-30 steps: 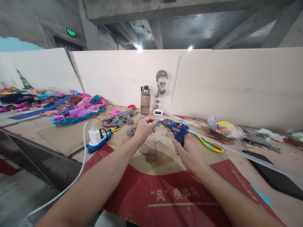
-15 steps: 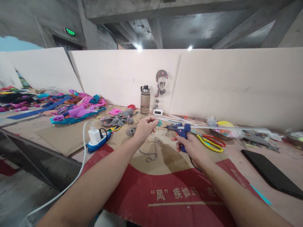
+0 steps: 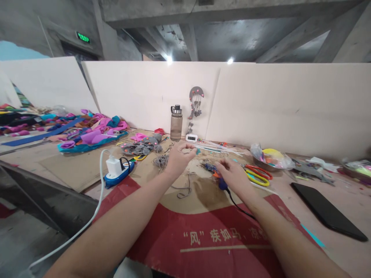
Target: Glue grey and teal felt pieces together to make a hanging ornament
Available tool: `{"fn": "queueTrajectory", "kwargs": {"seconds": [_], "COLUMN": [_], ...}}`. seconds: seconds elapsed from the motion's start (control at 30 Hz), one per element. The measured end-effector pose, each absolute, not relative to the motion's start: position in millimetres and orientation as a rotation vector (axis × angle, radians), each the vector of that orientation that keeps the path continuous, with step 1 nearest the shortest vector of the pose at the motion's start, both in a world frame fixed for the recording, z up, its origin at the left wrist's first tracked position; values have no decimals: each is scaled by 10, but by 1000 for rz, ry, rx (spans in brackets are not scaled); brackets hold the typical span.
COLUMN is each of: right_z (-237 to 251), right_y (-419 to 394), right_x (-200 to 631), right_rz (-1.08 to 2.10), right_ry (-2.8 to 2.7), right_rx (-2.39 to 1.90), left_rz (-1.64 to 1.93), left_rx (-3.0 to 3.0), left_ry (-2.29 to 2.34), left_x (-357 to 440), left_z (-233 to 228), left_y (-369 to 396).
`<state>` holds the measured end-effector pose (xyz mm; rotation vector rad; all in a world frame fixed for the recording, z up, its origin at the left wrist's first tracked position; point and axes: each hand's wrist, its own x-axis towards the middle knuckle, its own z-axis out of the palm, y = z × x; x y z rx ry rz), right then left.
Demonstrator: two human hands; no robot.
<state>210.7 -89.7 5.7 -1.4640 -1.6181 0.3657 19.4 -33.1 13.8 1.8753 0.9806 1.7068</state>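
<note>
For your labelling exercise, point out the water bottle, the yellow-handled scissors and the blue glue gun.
water bottle (image 3: pixel 176 125), head view, middle of its body.
yellow-handled scissors (image 3: pixel 259 178), head view, on the yellow handle loop.
blue glue gun (image 3: pixel 222 185), head view, handle end below the right hand.

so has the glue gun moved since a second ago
Yes. The glue gun has come down from mid-air onto the cardboard, left of the scissors, under the right hand.

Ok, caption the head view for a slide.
Right hand rests over blue glue gun on cardboard; left hand pinches something small.
</note>
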Motion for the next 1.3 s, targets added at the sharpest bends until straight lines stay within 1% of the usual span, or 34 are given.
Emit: {"fn": "queueTrajectory", "kwargs": {"seconds": [0.07,0.13,0.27,0.33,0.4,0.47,0.67,0.83,1.0,1.3], "right_z": [49,34,52,76,90,91,112,82,26,67], "right_y": [-936,-958,-988,-1008,-1025,-1033,-1065,-1038,-975,-1012], "right_x": [1883,1701,1560,1563,1579,1593,1637,1699,1760,1760], "right_rz": [693,942,1193,1308,1336,1229,612,320,145,59], "right_ry": [-1478,-1319,-1056,-1001,-972,-971,-1242,-1380,-1461,-1508], "right_rx": [-1194,-953,-688,-661,-703,-788,-1069,-1185,-1209,-1228], "left_rz": [1786,1818,1814,1810,1793,1713,1396,1289,1190,1092], "left_rx": [2007,2108,2199,2201,2148,2020,1600,1386,1291,1151], "left_ry": [968,915,838,818,815,845,823,738,655,562], "left_x": [227,268,334,344,344,344,388,422,411,377], "left_z": [156,171,192,194,191,185,158,130,150,175], "left_y": [-380,-428,-503,-520,-527,-532,-574,-579,-586,-560]}}
